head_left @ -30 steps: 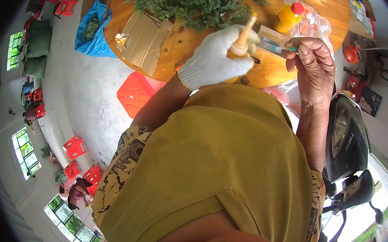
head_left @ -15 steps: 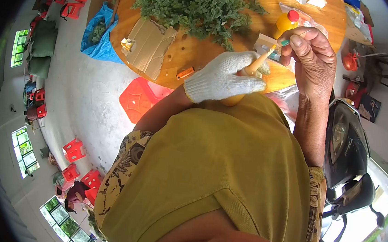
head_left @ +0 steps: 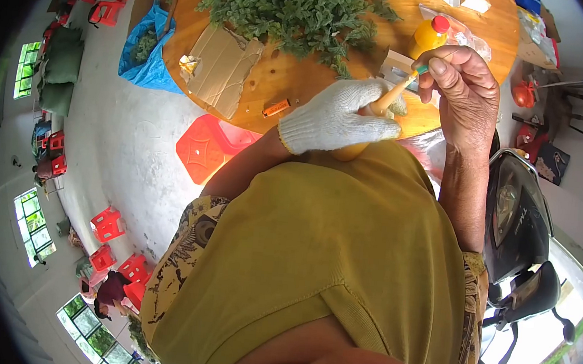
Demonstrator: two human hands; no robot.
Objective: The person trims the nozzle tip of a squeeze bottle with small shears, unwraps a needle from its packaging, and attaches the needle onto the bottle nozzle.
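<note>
My left hand (head_left: 338,119), in a white glove, is wrapped round a yellowish squeeze bottle with a long pale nozzle (head_left: 390,98). The nozzle points up and right, its tip touching or very close to a small green piece (head_left: 422,69). Thumb and fingers of my bare right hand (head_left: 460,93) pinch that piece; its exact shape is too small to tell. Just beyond both hands, an open small box (head_left: 397,64) lies on the wooden table (head_left: 273,76), partly hidden. A bottle of yellow liquid with a red cap (head_left: 429,34) stands behind my right hand.
Green artificial foliage (head_left: 285,11) covers the table's far side. Flattened cardboard (head_left: 221,72) and an orange item (head_left: 276,108) lie at the left. A blue bag (head_left: 147,48) and red stool (head_left: 201,150) are beyond the edge. A scooter (head_left: 517,216) stands right; people sit far left.
My left hand has moved right with the bottle, bringing the nozzle tip up to the green piece. My right hand still pinches that piece. The orange item has come into view.
</note>
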